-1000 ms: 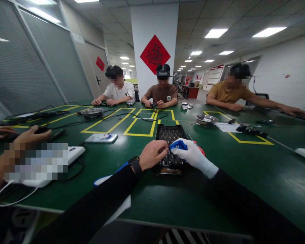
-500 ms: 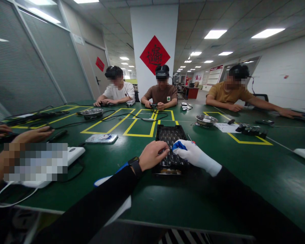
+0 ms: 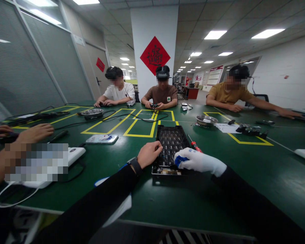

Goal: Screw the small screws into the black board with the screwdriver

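A black open casing lies lengthwise in front of me, its inside covered by a grid of small shapes. A brownish circuit part shows at its near end. My left hand, bare and with a watch at the wrist, is closed at the casing's left rim. In a white glove with blue fingertips, my right hand curls over the near right side. Its fingertips point into the casing, and what they hold, if anything, is hidden. Just beyond it lies a red-handled screwdriver.
On the green table lie a phone, a white device with cable, metal bowls and black parts. A co-worker's hands are at the left; several people sit opposite.
My hands have moved apart from over the casing's middle: the left slid to the left rim, the right came right and nearer. The screwdriver's handle is now uncovered.
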{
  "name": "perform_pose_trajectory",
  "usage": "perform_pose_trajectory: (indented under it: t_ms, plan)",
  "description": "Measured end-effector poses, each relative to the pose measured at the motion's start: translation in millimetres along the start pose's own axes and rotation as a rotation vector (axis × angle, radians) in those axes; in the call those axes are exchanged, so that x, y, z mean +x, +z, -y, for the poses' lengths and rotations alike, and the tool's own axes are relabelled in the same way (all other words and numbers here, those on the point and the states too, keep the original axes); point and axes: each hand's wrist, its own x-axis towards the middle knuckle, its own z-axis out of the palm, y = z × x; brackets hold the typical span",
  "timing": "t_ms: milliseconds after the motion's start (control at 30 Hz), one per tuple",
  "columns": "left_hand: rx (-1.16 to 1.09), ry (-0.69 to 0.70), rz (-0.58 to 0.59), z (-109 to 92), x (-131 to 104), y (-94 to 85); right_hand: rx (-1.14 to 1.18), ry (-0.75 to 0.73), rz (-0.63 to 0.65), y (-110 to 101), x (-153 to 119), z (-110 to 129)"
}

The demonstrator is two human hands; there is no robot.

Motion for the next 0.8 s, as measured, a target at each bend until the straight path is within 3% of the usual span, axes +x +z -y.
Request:
perform_pose_trajectory:
  t_ms: [200, 367, 800]
  plan:
    - [0.005, -0.007, 0.011, 0.4, 0.8, 1.1, 0.068, 0.132, 0.010, 5.5, 3.3, -5.9]
    - [0.014, -0.044, 0.040, -0.5, 1.7, 1.3, 0.138, 0.165, 0.073, 5.2, 7.3, -7.3]
    - [0.012, -0.046, 0.030, -0.1, 1.1, 1.9, 0.148, 0.256, 0.037, 7.4, 8.1, -7.4]
